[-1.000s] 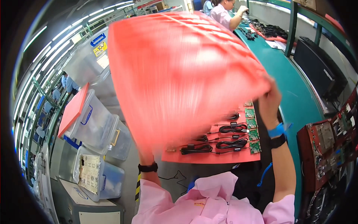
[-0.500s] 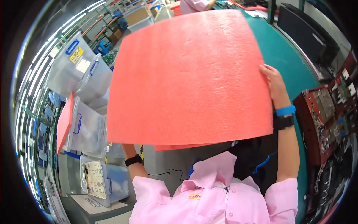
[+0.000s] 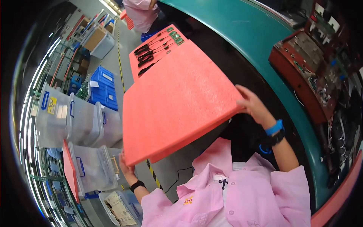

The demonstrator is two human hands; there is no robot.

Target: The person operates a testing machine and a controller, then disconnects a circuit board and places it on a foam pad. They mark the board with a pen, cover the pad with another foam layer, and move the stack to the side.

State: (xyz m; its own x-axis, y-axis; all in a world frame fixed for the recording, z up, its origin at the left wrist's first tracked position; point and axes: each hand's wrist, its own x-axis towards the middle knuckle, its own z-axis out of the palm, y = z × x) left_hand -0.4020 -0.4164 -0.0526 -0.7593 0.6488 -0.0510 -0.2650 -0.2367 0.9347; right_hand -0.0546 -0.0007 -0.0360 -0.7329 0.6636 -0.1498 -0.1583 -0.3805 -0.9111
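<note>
A large salmon-red foam sheet stretches out before me, tilted, held between my two hands. My left hand grips its near left corner, fingers partly hidden by the edge. At the near right corner, my right hand is closed on the edge, thumb on top. A second red layer shows under the near edge; I cannot tell whether it is a separate sheet. Beyond the far edge lies another red foam sheet, carrying several bundled black cables and small green circuit boards.
Clear plastic bins and a blue crate stand on the left. To the right runs a green-topped bench with a red test fixture. A person in pink sits at the far end.
The held sheet has come down and turned, its right side now nearer me. The far sheet with cables and circuit boards has come into view. My view has swung to the left.
</note>
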